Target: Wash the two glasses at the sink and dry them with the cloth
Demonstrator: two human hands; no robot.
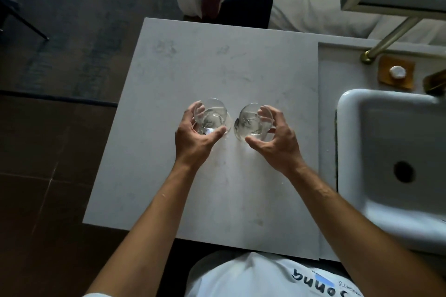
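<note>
Left hand (pixel 193 135): yours, fingers curled around left glass (pixel 212 117). Right hand (pixel 275 137): yours, wrapped around right glass (pixel 249 123). Both glasses mid-tabletop (pixel 193 67), just apart; sink (pixel 376 142) to their right.

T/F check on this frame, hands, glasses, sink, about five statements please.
1. Each hand is at its own glass: left hand at the left glass, right hand at the right glass. True.
2. The glasses are inside the sink. False: they are over the countertop.
3. The sink is on the person's right. True.
4. A cloth lies between the glasses. False: no cloth shows.
5. The sink is full of water. False: its drain is bare.
</note>
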